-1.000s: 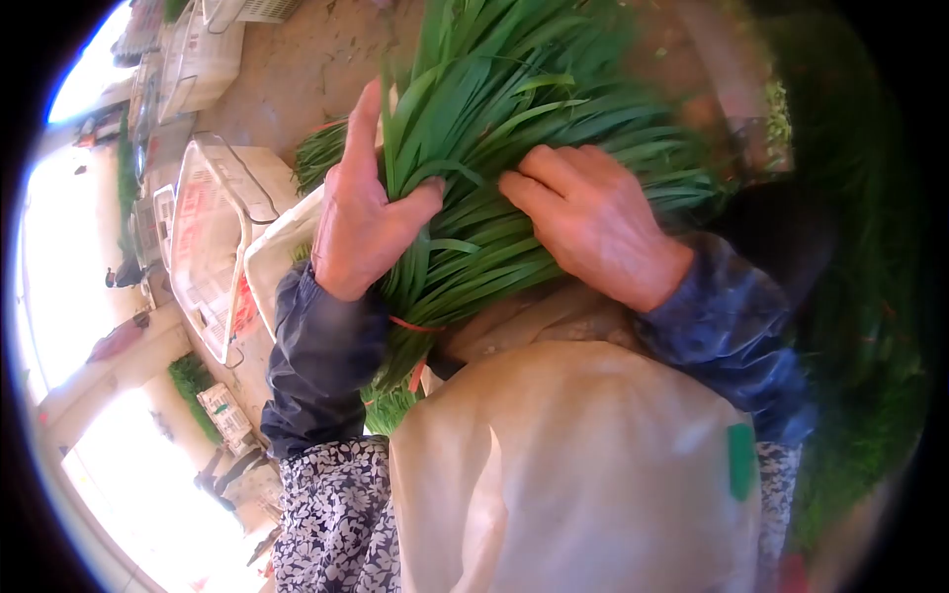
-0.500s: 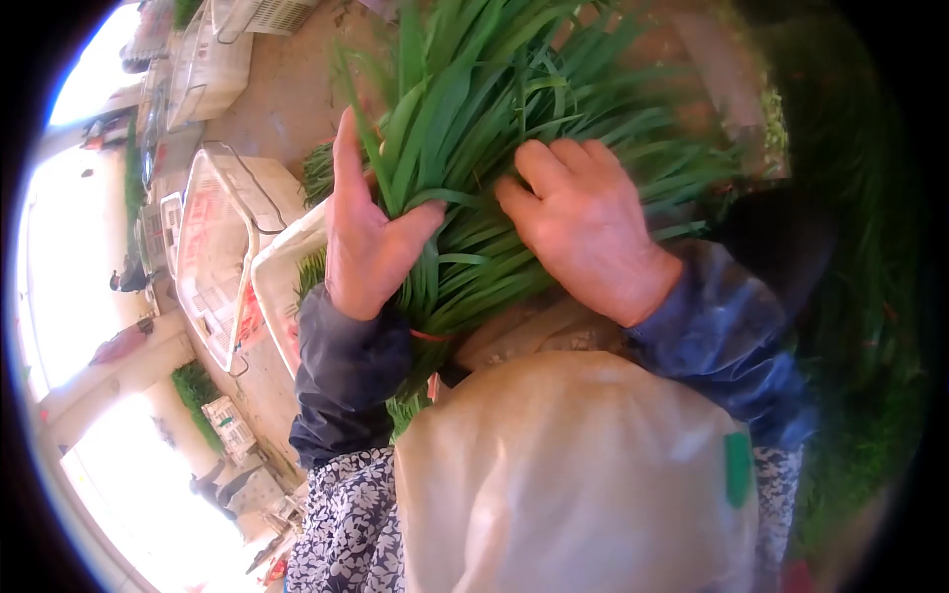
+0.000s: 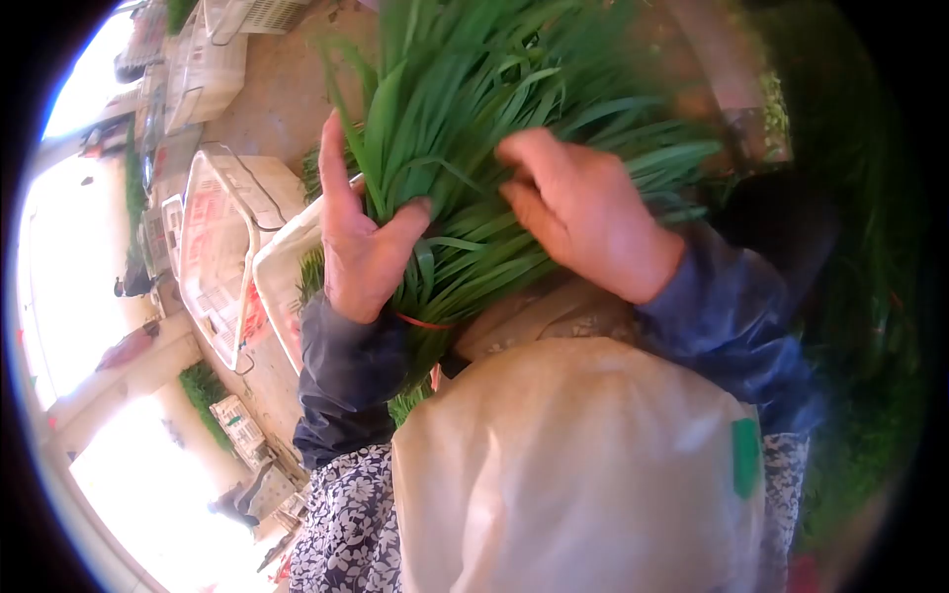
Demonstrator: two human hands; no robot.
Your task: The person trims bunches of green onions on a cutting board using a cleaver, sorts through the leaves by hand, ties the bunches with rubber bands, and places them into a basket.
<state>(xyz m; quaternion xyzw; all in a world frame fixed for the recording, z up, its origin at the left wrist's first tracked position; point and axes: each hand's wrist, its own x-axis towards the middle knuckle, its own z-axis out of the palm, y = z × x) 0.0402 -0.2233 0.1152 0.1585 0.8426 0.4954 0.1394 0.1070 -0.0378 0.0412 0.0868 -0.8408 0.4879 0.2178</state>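
Note:
A thick bunch of garlic chives (image 3: 465, 119), with long flat green leaves, fans out upward and to the right in front of me. My left hand (image 3: 361, 237) is closed round its left side, thumb across the front and index finger pointing up along the edge; the other fingers are hidden behind the leaves. A red band (image 3: 425, 322) circles the bunch low down, by my left wrist. Over the right part of the leaves is my right hand (image 3: 593, 217), slightly blurred. Its thumb and index finger are bent with a gap between them, and the remaining fingers are hidden.
White plastic crates (image 3: 222, 257) stand on the brown floor (image 3: 287, 99) to the left, one close beside my left arm. A pale apron (image 3: 573, 465) covers my lap. More greenery (image 3: 860, 346) lies in shadow on the right. Bright openings line the far left.
My right hand has lifted a little and turned, with its thumb and index finger now spread apart. My left hand keeps its hold, and the bunch has shifted slightly left.

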